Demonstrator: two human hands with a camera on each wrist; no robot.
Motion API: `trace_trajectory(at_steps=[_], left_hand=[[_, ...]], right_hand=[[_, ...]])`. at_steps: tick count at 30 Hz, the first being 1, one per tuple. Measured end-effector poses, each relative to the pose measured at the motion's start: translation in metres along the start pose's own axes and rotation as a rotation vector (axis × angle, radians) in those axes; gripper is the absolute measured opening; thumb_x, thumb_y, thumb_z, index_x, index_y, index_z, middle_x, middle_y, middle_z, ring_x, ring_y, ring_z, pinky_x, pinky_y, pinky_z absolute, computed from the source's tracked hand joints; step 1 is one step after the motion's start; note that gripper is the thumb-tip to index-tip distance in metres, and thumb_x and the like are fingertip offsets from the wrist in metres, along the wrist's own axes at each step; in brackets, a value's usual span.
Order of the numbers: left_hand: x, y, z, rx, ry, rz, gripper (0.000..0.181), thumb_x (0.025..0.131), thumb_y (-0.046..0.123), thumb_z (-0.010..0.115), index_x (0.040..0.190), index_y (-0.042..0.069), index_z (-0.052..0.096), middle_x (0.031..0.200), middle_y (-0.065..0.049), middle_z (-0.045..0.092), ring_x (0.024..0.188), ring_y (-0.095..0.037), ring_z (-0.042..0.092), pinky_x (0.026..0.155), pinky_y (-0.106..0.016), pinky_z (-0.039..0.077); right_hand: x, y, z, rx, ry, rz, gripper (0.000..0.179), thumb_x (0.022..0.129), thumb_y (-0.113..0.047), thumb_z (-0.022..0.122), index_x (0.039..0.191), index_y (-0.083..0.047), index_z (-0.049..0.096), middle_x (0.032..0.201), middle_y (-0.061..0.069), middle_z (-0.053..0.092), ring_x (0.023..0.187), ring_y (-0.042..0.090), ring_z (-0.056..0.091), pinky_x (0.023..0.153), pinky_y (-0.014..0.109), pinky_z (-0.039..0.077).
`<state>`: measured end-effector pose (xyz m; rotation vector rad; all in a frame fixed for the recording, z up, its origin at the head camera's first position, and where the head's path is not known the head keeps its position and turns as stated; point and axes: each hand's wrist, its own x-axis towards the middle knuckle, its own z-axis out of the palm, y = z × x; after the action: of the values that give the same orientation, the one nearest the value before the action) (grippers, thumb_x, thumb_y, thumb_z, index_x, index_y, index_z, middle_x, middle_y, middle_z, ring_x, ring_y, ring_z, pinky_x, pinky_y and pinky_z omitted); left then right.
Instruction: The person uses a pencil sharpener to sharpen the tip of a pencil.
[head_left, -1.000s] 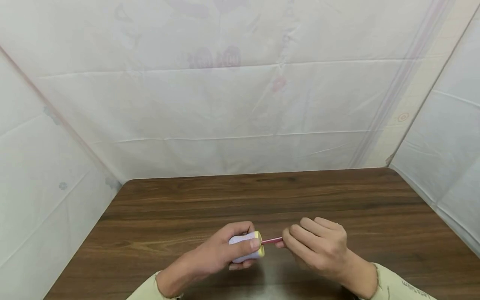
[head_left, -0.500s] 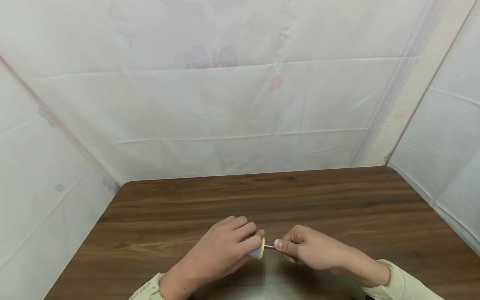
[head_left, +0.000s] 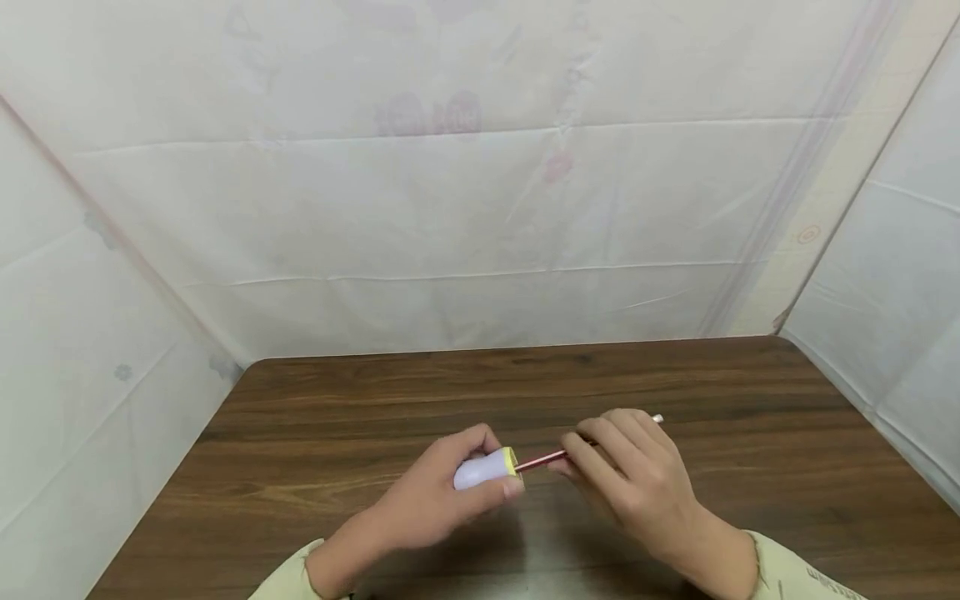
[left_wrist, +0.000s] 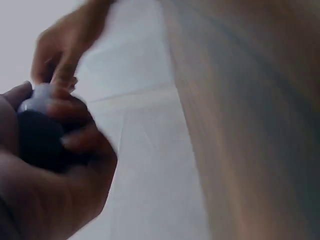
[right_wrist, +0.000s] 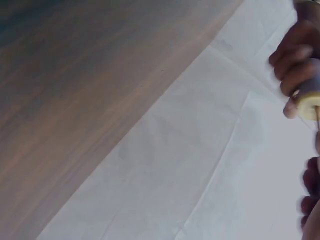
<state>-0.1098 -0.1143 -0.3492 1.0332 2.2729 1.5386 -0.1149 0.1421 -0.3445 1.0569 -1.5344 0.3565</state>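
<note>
Near the front of the table, my left hand (head_left: 423, 500) grips a lavender pencil sharpener (head_left: 478, 472) with a yellow end that faces right. A dark red pencil (head_left: 542, 461) runs into that yellow end. My right hand (head_left: 641, 479) holds the pencil between thumb and fingers, and its pale far end shows beyond the knuckles. The pencil's tip is hidden inside the sharpener. In the left wrist view, fingers wrap the sharpener (left_wrist: 40, 102), whose lower part is dark. The right wrist view catches the yellow end (right_wrist: 306, 106) at its right edge.
A dark wood-grain table (head_left: 337, 417) lies under both hands, which are held above it. White printed sheeting (head_left: 480, 208) hangs behind the table's back edge and along both sides.
My left hand rolled over the sharpener, back uppermost, then rolled back. My right hand turned the opposite way and back again. More of the pencil shows now, including its far end.
</note>
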Motion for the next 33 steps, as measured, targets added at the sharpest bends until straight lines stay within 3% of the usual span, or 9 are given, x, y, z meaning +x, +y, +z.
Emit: trace_trajectory(at_steps=[4,7,10,14,17,20,24,29,33], left_hand=[[0.001,0.002,-0.001,-0.326,-0.160,-0.087,0.029,0.110,0.026,0.058,0.099,-0.001,0.052,0.077,-0.001,0.063,0.060,-0.006,0.052,0.050,-0.021,0.043],[0.000,0.002,-0.001,-0.263,-0.149,-0.058,0.025,0.108,0.024,0.063,0.099,0.003,0.051,0.075,0.001,0.061,0.060,-0.004,0.051,0.050,-0.020,0.042],[-0.002,0.001,-0.001,-0.040,-0.077,0.022,0.025,0.104,0.027,0.071,0.100,0.011,0.052,0.075,0.005,0.061,0.059,-0.001,0.053,0.048,-0.021,0.047],[-0.003,0.001,0.002,0.371,-0.004,0.152,0.036,0.099,0.044,0.076,0.105,0.019,0.051,0.078,0.013,0.058,0.062,0.003,0.053,0.052,-0.016,0.047],[-0.002,0.001,0.005,0.727,0.002,0.324,0.042,0.097,0.051,0.076,0.106,0.017,0.051,0.082,0.014,0.056,0.068,0.003,0.051,0.061,-0.012,0.046],[0.001,-0.001,0.008,1.028,0.006,0.555,0.044,0.095,0.053,0.077,0.104,0.015,0.055,0.090,0.011,0.059,0.076,-0.003,0.055,0.070,-0.017,0.047],[0.005,-0.005,0.010,1.172,0.029,0.721,0.045,0.092,0.054,0.080,0.101,0.015,0.059,0.097,0.008,0.062,0.082,-0.008,0.058,0.074,-0.024,0.050],[0.004,-0.008,0.010,1.039,0.057,0.553,0.047,0.092,0.054,0.080,0.104,0.016,0.056,0.088,0.012,0.056,0.074,-0.004,0.051,0.069,-0.020,0.047],[0.002,-0.006,0.011,0.745,0.109,0.334,0.045,0.096,0.050,0.078,0.109,0.015,0.053,0.081,0.013,0.055,0.065,0.004,0.048,0.058,-0.011,0.043]], right_hand=[[0.008,0.002,0.004,-0.055,0.141,-0.130,0.039,0.109,-0.021,0.063,0.074,-0.005,0.068,0.068,-0.001,0.059,0.056,0.012,0.043,0.051,0.020,0.032],[0.008,-0.002,0.003,-0.037,0.098,-0.092,0.042,0.110,-0.023,0.060,0.072,-0.008,0.066,0.066,-0.005,0.053,0.054,0.007,0.034,0.050,0.016,0.020],[0.002,-0.009,-0.002,0.031,-0.057,0.042,0.045,0.112,-0.028,0.056,0.069,-0.014,0.060,0.064,-0.009,0.043,0.055,0.001,0.027,0.051,0.013,0.014],[-0.010,-0.017,-0.011,0.227,-0.411,0.367,0.047,0.108,-0.032,0.062,0.065,-0.025,0.046,0.063,-0.017,0.029,0.056,-0.008,0.019,0.048,0.009,0.013],[-0.016,-0.014,-0.017,0.571,-0.718,0.682,0.048,0.105,-0.029,0.066,0.063,-0.023,0.044,0.060,-0.020,0.029,0.052,-0.010,0.021,0.044,0.011,0.018],[-0.019,-0.003,-0.020,1.087,-0.946,1.041,0.047,0.108,-0.023,0.062,0.066,-0.005,0.048,0.058,-0.015,0.035,0.048,-0.004,0.023,0.041,0.018,0.018],[-0.023,0.011,-0.020,1.453,-1.098,1.280,0.052,0.112,-0.022,0.054,0.076,0.015,0.049,0.058,-0.008,0.039,0.045,0.003,0.022,0.039,0.023,0.017],[-0.020,0.009,-0.021,1.067,-1.007,0.951,0.037,0.109,-0.030,0.063,0.079,-0.009,0.068,0.061,-0.014,0.047,0.049,-0.002,0.034,0.042,0.021,0.029],[-0.015,0.000,-0.018,0.544,-0.665,0.595,0.021,0.103,-0.040,0.071,0.093,-0.021,0.070,0.080,-0.017,0.058,0.066,-0.003,0.051,0.055,0.018,0.045]])
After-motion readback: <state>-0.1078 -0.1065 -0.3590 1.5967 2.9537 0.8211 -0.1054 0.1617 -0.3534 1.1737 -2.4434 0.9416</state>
